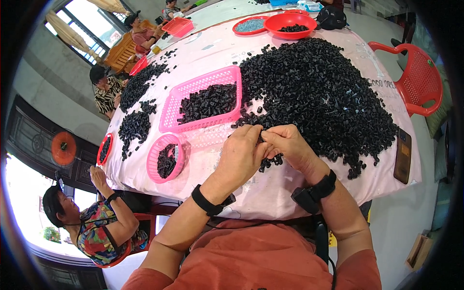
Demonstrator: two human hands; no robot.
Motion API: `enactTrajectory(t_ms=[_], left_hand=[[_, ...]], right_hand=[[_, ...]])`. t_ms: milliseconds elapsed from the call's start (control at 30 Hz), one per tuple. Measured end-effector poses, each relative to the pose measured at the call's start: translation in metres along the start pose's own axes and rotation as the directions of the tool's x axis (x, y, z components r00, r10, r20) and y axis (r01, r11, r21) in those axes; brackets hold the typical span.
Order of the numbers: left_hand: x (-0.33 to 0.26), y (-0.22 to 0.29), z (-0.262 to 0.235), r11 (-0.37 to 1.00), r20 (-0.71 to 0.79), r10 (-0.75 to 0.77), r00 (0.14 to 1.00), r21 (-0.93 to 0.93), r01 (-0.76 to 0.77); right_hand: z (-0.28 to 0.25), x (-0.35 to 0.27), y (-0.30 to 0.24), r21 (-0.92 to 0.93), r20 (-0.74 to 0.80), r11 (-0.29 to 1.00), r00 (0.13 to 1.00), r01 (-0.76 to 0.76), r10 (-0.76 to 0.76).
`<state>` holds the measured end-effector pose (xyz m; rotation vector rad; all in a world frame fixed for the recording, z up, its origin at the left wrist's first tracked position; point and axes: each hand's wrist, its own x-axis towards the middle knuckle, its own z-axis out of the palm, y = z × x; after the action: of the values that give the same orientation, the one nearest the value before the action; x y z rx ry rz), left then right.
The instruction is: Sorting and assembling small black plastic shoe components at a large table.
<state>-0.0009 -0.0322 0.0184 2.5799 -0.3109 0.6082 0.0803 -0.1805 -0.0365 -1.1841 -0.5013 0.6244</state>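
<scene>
Your left hand point(244, 152) and right hand point(287, 145) meet fingertip to fingertip; small black piece point(261, 137) between them mostly hidden, shape not readable. Which hand grips it, you cannot tell. Single parts in big black pile point(319, 92) too small to make out. Counter point(270, 186) near edge covered by your forearms. Phone point(402, 155) screen dark, detail unreadable. Red chair point(415, 77) cut by dark rim. Far bowls' contents point(292, 28) blurred.

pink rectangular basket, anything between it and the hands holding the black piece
Nothing visible. The left hand and right hand pinch a small black piece just below the pink rectangular basket; only bare cloth and a few loose black pieces lie between.
</scene>
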Motion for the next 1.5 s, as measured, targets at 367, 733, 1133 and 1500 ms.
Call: enactTrajectory(t_ms=[367,733,1133,1500], left_hand=[[-0.003,-0.009,-0.004,0.998,0.091,-0.02,0.996,-0.054,0.025],[0.048,-0.077,-0.038,0.979,-0.214,-0.192,0.958,0.02,0.201],[-0.023,-0.04,-0.001,0.991,0.256,-0.052,0.965,-0.106,0.081],[-0.027,-0.023,0.019,0.987,0.218,-0.151,0.964,0.08,0.137]], right_hand=[[-0.001,-0.002,-0.004,-0.004,0.055,0.996,0.995,-0.085,0.085],[-0.002,0.001,-0.012,-0.128,-0.033,0.99,0.998,-0.058,0.054],[-0.007,0.002,-0.008,-0.001,-0.172,0.997,0.982,0.078,-0.077],[-0.003,0.002,-0.009,-0.098,-0.166,0.993,0.982,0.072,-0.088]])
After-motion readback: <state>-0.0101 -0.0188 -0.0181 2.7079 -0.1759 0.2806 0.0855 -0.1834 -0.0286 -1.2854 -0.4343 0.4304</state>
